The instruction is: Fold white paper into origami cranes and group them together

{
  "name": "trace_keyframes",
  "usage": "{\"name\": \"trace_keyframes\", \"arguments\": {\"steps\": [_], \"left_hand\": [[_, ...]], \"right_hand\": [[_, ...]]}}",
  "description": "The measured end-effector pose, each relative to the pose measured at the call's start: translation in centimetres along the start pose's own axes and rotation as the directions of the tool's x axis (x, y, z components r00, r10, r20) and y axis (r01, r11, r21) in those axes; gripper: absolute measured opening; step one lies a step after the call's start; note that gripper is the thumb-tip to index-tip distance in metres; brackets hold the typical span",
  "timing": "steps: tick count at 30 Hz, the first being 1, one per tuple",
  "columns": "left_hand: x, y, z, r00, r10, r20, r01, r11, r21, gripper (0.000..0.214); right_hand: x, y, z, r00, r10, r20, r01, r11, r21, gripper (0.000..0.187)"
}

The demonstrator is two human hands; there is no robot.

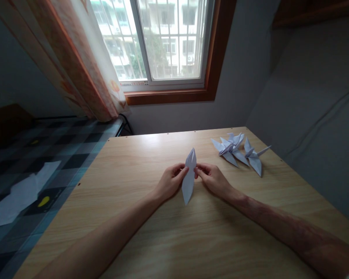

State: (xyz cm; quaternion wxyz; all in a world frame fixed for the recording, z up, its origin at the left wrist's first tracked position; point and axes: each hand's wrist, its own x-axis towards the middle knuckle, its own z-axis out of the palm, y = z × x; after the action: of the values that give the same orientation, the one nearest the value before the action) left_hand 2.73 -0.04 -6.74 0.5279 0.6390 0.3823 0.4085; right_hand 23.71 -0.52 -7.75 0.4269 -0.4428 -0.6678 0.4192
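Note:
A long, pointed piece of folded white paper [188, 184] is held up between my two hands over the middle of the table. Its tips point away from me and toward me, and a crease shows near the far tip. My left hand [171, 179] pinches its left edge, thumb on top. On the opposite edge, my right hand [211, 176] grips it between thumb and fingers. The fingers behind the paper are partly hidden. Several finished white paper cranes [229, 147] lie bunched at the back right, with one crane [253, 157] a little apart.
The light wooden table [128, 162] stands before a barred window [174, 42]. To the left is a bed with a checked cover [64, 135], and white paper sheets [26, 193] lie on it. An orange curtain [75, 58] hangs at the window. A wall borders the right side.

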Motion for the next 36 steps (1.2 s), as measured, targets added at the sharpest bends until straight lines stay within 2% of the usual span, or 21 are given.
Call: {"name": "trace_keyframes", "arguments": {"steps": [7,10,12,14,22,25,31,36], "left_hand": [[-0.1,-0.1,0.1,0.999,-0.041,-0.018,0.041,0.999,0.026,0.045],[-0.1,-0.4,0.0,0.999,-0.029,-0.024,0.031,0.997,0.065,0.044],[-0.1,-0.5,-0.1,0.999,-0.034,-0.041,0.038,0.995,0.096,0.045],[-0.2,-0.5,-0.1,0.997,-0.048,-0.054,0.054,0.993,0.106,0.045],[-0.5,0.5,0.1,0.999,-0.017,-0.049,0.027,0.978,0.206,0.040],[-0.7,0.7,0.2,0.998,-0.002,-0.058,0.016,0.972,0.234,0.036],[-0.9,0.9,0.4,1.000,0.013,-0.014,-0.008,0.957,0.291,0.034],[-1.0,0.8,0.4,1.000,0.007,0.020,-0.012,0.959,0.282,0.034]], "right_hand": [[-0.2,0.0,0.3,0.997,0.028,0.067,-0.035,0.994,0.102,0.029],[0.0,0.1,0.3,0.996,0.055,-0.063,-0.044,0.985,0.168,0.037],[0.2,0.2,0.1,0.977,0.074,-0.200,-0.032,0.977,0.209,0.049],[0.5,0.3,-0.1,0.958,0.081,-0.275,-0.023,0.978,0.208,0.052],[0.5,0.1,-0.3,0.936,0.161,-0.312,-0.140,0.986,0.089,0.049],[0.6,-0.3,-0.5,0.939,0.195,-0.284,-0.175,0.980,0.097,0.050],[0.6,-0.9,-0.7,0.963,0.254,-0.092,-0.235,0.956,0.174,0.042],[0.8,-0.5,-1.0,0.957,0.284,-0.063,-0.270,0.947,0.177,0.036]]}}
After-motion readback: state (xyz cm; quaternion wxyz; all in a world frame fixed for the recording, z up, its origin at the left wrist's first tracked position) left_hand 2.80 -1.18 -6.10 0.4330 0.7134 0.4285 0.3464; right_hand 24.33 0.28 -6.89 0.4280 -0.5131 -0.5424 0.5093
